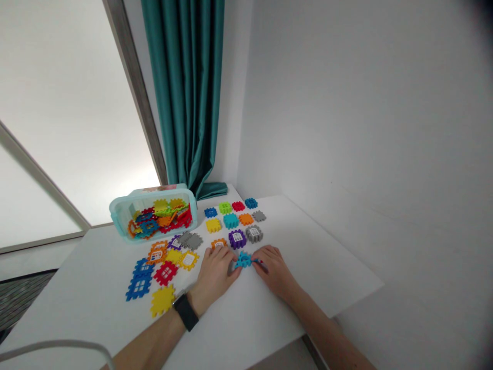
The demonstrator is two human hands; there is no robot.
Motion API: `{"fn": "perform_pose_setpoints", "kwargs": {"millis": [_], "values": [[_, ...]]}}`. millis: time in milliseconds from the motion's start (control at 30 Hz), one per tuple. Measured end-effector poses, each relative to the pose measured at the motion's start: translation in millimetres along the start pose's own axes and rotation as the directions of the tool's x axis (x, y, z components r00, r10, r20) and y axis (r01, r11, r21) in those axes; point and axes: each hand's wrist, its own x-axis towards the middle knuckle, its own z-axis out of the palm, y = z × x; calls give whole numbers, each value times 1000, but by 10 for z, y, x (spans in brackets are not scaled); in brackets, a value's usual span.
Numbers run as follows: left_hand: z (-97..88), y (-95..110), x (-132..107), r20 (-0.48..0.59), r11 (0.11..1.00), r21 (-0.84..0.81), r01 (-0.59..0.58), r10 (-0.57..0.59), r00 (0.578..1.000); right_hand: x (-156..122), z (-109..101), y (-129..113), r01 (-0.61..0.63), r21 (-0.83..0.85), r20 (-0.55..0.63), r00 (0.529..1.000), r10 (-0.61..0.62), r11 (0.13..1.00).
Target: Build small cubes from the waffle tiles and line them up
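Well, the small blue waffle block [243, 260] sits on the white worktop [292, 288] between both hands, near the middle of the view. The left hand [213, 272], with a black smartwatch [185, 312] on its wrist, comes in from the near left, and its fingers [230, 266] curl in to the block's left edge. The right hand [273, 272] comes in from the near right, its fingers [256, 270] bent close against the block's other side, beside a thin dark object [262, 264] too small to name. Both hands are nearly closed, though how firmly they grip is hard to tell. Farther off, small waffle blocks [231, 221] stand in tidy rows (blue, green, red, yellow, teal, orange, grey and purple among them). Larger window-printed blocks [157, 252] lie scattered to the left. Beyond them, a pale turquoise plastic tub [162, 192] lies on its side, full of mixed pieces. A teal curtain [185, 87] hangs at the far end beside a white wall [365, 103].
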Motion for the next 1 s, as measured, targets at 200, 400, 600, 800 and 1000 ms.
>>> {"fn": "perform_pose_setpoints", "kwargs": {"millis": [200, 400, 600, 800, 1000], "values": [[3, -20, -26, 31, 999, 35, 7, -8, 999, -25, 5, 3, -1, -15, 28, 1000, 2, 1000], [13, -30, -33, 26, 1000, 12, 10, -10, 1000, -29, -8, 3, 2, -40, 44, 999, -1, 999], [8, -32, -37, 30, 1000, 4, 11, -11, 999, -36, -27, -6, -12, -43, 64, 998, 15, 999], [-18, -16, -41, 41, 1000, -7, 17, -17, 999, -57, -16, 3, -26, -35, 39, 999, 27, 999], [-49, -14, -48, 47, 1000, -9, 18, -18, 999, -63, -9, -5, -31, -41, 15, 999, 32, 999]]}}
